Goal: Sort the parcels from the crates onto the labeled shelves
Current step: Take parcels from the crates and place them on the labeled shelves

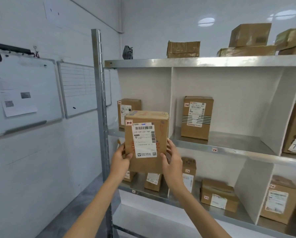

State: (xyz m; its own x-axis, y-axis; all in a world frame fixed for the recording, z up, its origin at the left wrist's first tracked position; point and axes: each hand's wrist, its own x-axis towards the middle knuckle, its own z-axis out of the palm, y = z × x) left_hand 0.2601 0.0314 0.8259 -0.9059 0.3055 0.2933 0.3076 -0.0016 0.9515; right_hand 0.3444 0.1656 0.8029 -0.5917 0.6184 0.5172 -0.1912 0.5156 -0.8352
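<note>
Both forearms (95, 203), left hand (120, 158) and right hand (172, 162) are bare.

A person's left grip (121, 158) and right grip (172, 160) clasp the lower sides of an upright brown parcel (146, 166), whose red-edged sticker (129, 122) seems to read 1-1, held before the left compartment of the middle shelf (229, 150), where another labeled box (129, 107) stands behind it.

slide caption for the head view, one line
Left hand and right hand hold a parcel tagged 1-1 before the shelf bay holding another 1-1 parcel.
</note>
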